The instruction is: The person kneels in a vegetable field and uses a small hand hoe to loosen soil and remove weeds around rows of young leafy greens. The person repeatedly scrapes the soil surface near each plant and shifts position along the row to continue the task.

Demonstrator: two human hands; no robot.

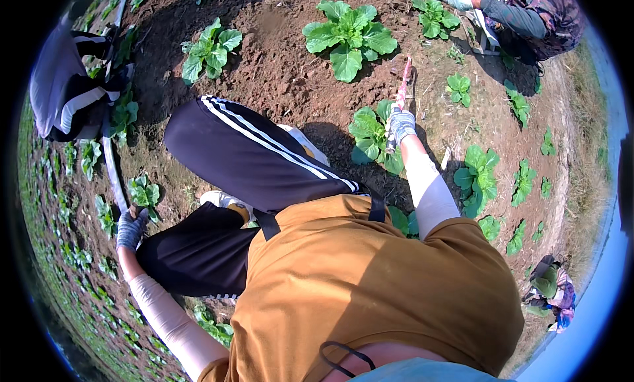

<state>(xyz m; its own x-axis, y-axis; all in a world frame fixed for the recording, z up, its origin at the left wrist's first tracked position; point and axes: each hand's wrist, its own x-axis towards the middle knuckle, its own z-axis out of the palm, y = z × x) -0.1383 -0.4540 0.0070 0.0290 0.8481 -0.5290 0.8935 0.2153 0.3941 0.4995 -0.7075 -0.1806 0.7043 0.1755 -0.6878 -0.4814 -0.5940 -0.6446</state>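
My right hand (400, 124), in a grey-and-white knit glove, grips a narrow hand tool (404, 85). The tool's far part is red and white, and its dark lower end shows below my fist. Right beside that hand a leafy green vegetable plant (366, 132) grows in the soil, partly covered by the hand. My left hand (131, 229), in a grey striped glove, is by my bent knee at the lower end of the visible grey hose (113, 169). Whether its fingers hold the hose cannot be told. A small leafy plant (143, 193) stands just above this hand.
A large leafy plant (349, 35) and another leafy plant (212, 51) grow in the brown soil (272, 60) ahead. A gloved person (530, 23) crouches at the upper right. Another person (64, 90) bends at the left, and a person (550, 293) is at the lower right.
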